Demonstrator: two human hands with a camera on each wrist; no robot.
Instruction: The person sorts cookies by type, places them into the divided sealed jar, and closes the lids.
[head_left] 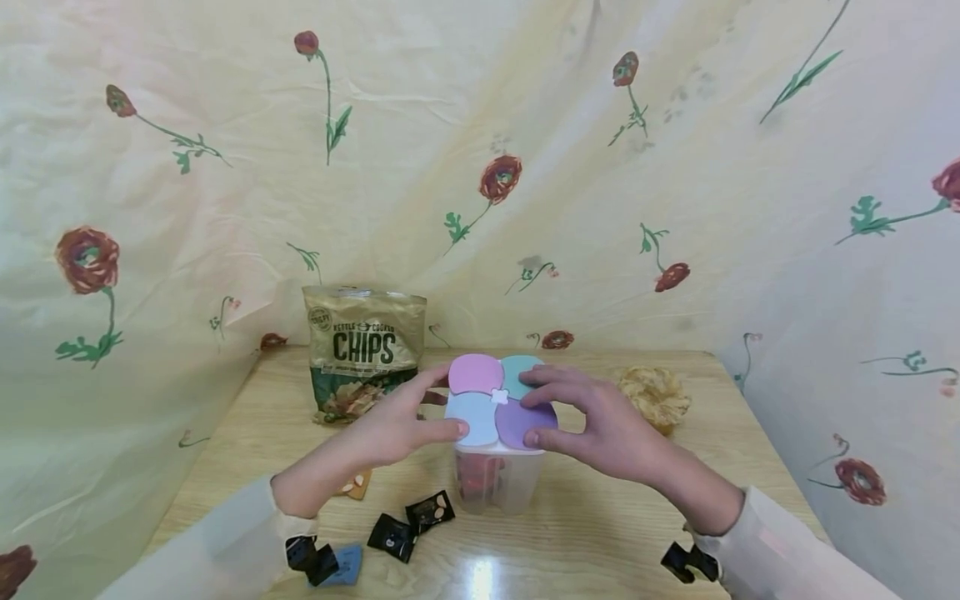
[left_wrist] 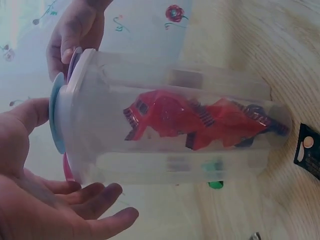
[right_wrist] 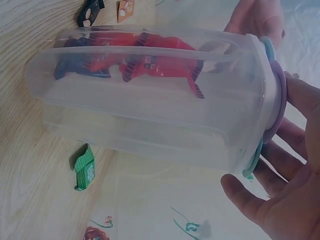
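A clear plastic storage container stands upright on the table. Four coloured flaps top it: pink, teal, light blue and purple. My left hand holds the top's left side, thumb on the light blue flap, fingers by the pink one. From the right, my right hand grips the same top, its thumb on the purple flap and fingertips at the teal one. Red wrapped snacks show through the wall of one compartment, with dark packets below them.
Behind my left hand stands a chips bag. Black packets, a blue packet and an orange packet lie at the front left. A crumpled yellowish bundle sits right; a green packet lies beyond the container.
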